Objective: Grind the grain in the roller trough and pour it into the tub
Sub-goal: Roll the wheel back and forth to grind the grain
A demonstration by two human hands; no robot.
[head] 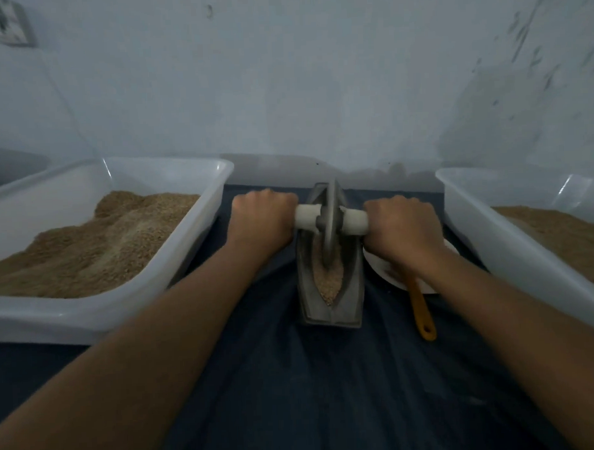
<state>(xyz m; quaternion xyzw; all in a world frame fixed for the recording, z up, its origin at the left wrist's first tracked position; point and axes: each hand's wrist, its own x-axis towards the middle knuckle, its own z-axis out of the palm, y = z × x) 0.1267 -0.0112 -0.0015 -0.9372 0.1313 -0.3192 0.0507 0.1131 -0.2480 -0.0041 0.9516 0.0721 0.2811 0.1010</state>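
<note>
Here both fists are closed around the white cylindrical axle handle (pixel 331 220), left hand (pixel 262 215) and right hand (pixel 402 225) on either side of the grey metal roller disc (pixel 329 217). The disc stands in the tan grain (pixel 328 277) of the grey boat-shaped metal trough (pixel 330 291), whose long axis runs straight away from the person, so the next stroke likely goes along it, crosswise to the handle.

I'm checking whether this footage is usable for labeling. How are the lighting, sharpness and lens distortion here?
Head view: dim, bluish light; wide-angle bending curves the left tub and right tub outward; soft blur throughout, worst on the upper wall; small glare streaks on the tub rims; the roller trough and both hands stay readable.
</note>
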